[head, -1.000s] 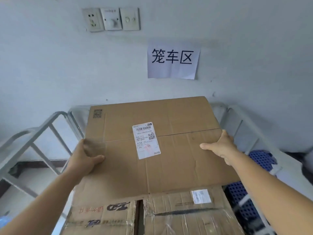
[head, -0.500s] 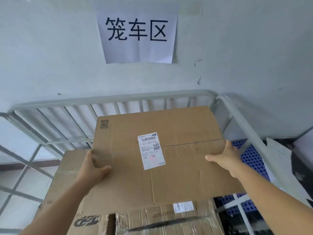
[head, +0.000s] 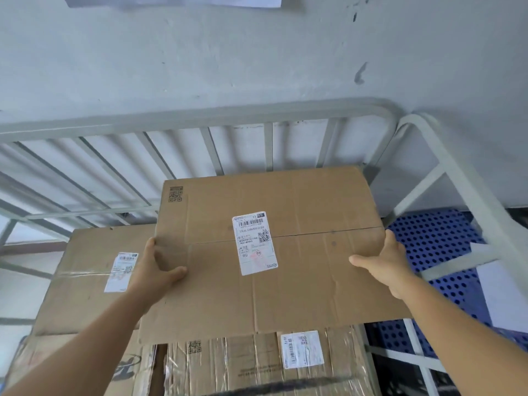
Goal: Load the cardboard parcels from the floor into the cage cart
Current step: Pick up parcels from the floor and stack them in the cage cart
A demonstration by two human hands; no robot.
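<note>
While a taped parcel (head: 257, 364) lay nearest in the cage cart (head: 200, 117), the left hand (head: 155, 271) and right hand (head: 384, 264) gripped the flat labelled parcel's (head: 300, 281) side edges above it, beside another parcel (head: 85, 275) near the cart's back rail.

Soft, even, bluish light; wide-angle bending at edges.

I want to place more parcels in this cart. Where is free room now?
Free: the blue perforated floor between the held parcel and the right rail. Crowded: left and front, where the labelled parcel and taped parcel lie.
</note>
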